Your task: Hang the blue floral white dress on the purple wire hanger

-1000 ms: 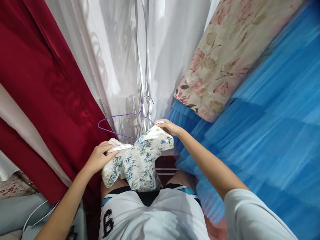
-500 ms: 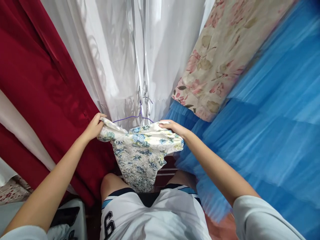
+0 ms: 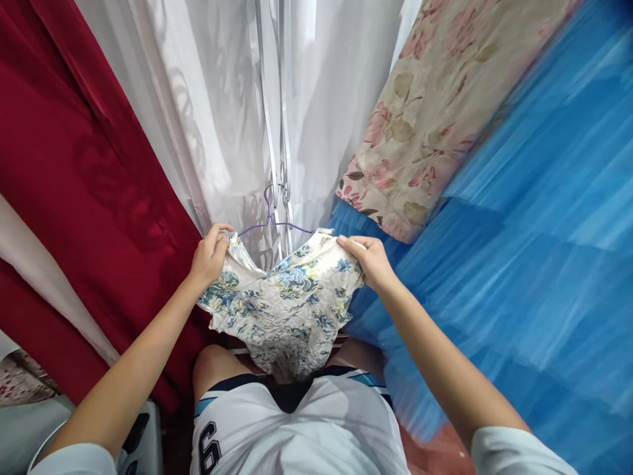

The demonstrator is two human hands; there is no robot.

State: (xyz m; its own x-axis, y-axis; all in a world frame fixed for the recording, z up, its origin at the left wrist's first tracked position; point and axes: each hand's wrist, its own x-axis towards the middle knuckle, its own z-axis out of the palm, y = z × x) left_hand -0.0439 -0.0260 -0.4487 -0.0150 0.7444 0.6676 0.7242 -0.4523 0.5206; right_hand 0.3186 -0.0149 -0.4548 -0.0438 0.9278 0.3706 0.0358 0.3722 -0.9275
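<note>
A small white garment with a blue flower print (image 3: 284, 300) is spread over a purple wire hanger (image 3: 270, 221), whose hook and upper wires show above the neckline. My left hand (image 3: 210, 254) pinches the garment's left shoulder. My right hand (image 3: 368, 257) grips its right shoulder. The cloth hangs down in front of my white shorts (image 3: 297, 422).
Sheer white curtains (image 3: 237, 112) hang straight ahead, with a red curtain (image 3: 74, 178) to the left. On the right lies a floral pillow (image 3: 435, 112) over blue fabric (image 3: 534, 251). A grey surface with a dark object shows at bottom left.
The bunched garment has been pulled apart and drawn over the hanger. My left hand rose to the left shoulder; both hands now hold the garment spread wide.
</note>
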